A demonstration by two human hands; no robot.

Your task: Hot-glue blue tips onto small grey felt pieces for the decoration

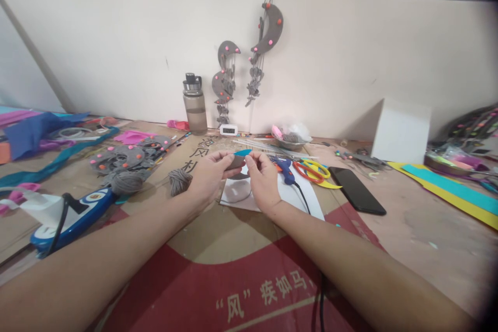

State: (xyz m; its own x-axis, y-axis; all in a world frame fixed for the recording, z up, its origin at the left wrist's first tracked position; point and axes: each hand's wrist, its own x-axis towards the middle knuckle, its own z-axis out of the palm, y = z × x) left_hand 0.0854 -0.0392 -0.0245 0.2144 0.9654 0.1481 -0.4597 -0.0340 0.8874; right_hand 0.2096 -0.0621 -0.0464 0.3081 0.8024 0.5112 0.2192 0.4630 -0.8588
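Over the white sheet point(301, 199), the left hand point(208, 174) pinches the grey piece point(236, 162) — the right hand point(265, 179) meets its far end, grip unclear — apparently a shaping or aligning step, calling next for steady fingertip control.

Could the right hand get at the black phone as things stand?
Likely yes: the black phone lies uncovered, and the scissors between look low enough to pass over, though the right hand seems busy at the gray piece.

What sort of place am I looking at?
Probably a small craft workshop: there's a ball of grey yarn, what looks like a blue glue gun, and a hanging grey crescent ornament with pink-orange dots.
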